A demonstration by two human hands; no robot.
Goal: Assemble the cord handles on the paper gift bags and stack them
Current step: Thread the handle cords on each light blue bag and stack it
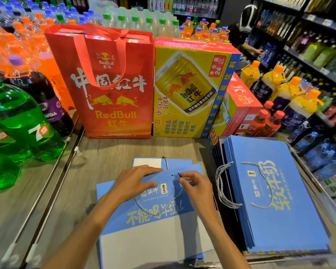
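Observation:
A flat blue paper gift bag (153, 216) lies on the wooden counter in front of me. My left hand (136, 181) presses flat on its upper part. My right hand (196, 185) pinches the dark tip of a blue-white twisted cord (157, 209), holding it just right of a small hole (172, 175) near the bag's top edge. The cord loops down across the bag's front. Its other end (165, 162) passes through a second hole and sticks out above the top edge. To the right lies a stack of blue bags (275, 206) with cord handles fitted.
A red RedBull gift bag (113, 84) and a yellow RedBull carton (190, 90) stand at the back of the counter. Large soda bottles (19, 121) crowd the left side. Juice bottles and shelves fill the right, where another person (241, 37) crouches.

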